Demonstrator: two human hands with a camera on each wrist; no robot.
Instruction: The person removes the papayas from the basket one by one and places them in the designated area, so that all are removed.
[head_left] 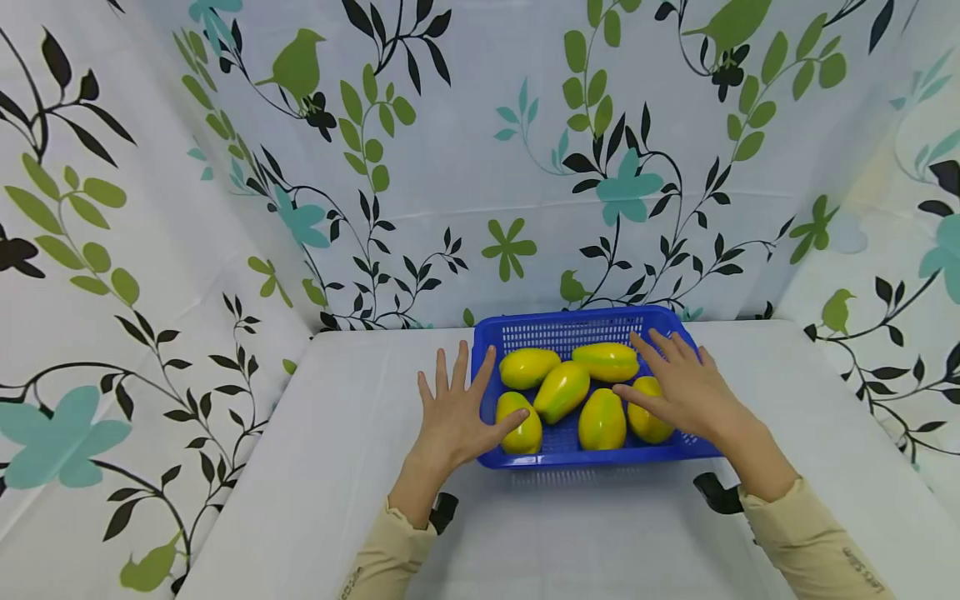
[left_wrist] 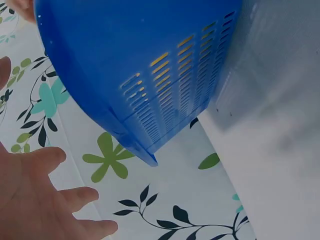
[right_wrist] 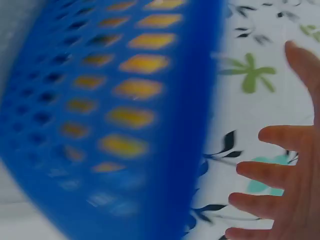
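A blue plastic basket (head_left: 592, 457) with slotted walls stands on the white table, holding several glossy yellow-green fruits that look like mangoes or papayas, one of them a middle fruit (head_left: 562, 392). My left hand (head_left: 450, 425) is spread at the basket's left end, its thumb over the lower left fruit (head_left: 522, 437). Over the right end hovers my right hand (head_left: 686, 387), fingers apart, partly covering the rightmost fruit (head_left: 649, 423). Both palms hold nothing. In the wrist views, the left fingers (left_wrist: 77, 199) and right fingers (right_wrist: 267, 170) extend straight beside the basket's outer walls.
The white tabletop (head_left: 360, 417) extends around the basket. Behind it hangs a white curtain (head_left: 465, 208) printed with leaves, birds and flowers, with similar cloth on both sides. Black straps (head_left: 717, 493) show at the wrists by the beige sleeves (head_left: 802, 533).
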